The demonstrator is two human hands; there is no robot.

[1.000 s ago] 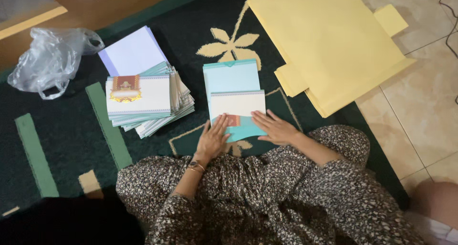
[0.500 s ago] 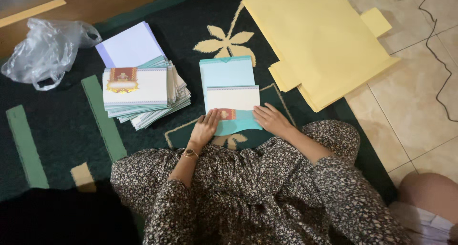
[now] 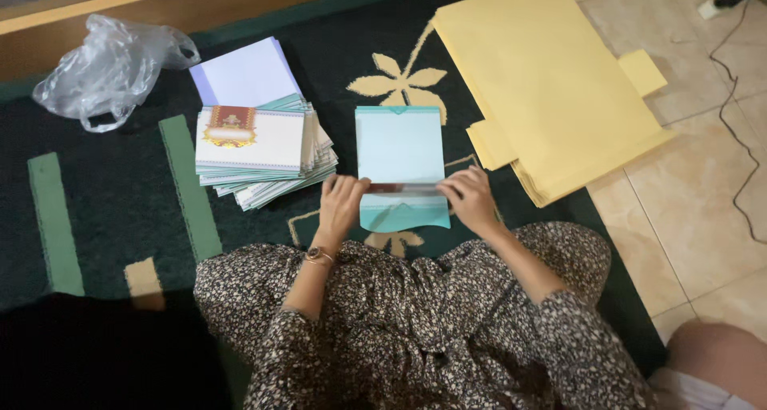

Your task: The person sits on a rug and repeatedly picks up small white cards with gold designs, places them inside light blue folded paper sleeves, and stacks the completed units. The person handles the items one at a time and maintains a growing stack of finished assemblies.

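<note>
Head camera, looking straight down: I sit on a dark green rug [image 3: 104, 210] and my two hands meet over a pale teal card [image 3: 399, 150] lying right in front of my knees. My left hand [image 3: 342, 205] pinches the card's near fold at its left end, fingers curled over the edge; my right hand [image 3: 467, 198] pinches the same fold at its right end. Both are closed on the card. The fold runs left to right between my hands, while the card's long axis points away from me, its far edge touching the leaf pattern. Both hands sit equally near it (neither one leads). To my left, just beside the card, lies a fanned stack of printed cards [image 3: 256, 150], and past it a crumpled plastic bag [image 3: 108, 67]. To my right, large yellow envelopes [image 3: 551, 83] spill from the rug onto the tiled floor [image 3: 695, 210].
</note>
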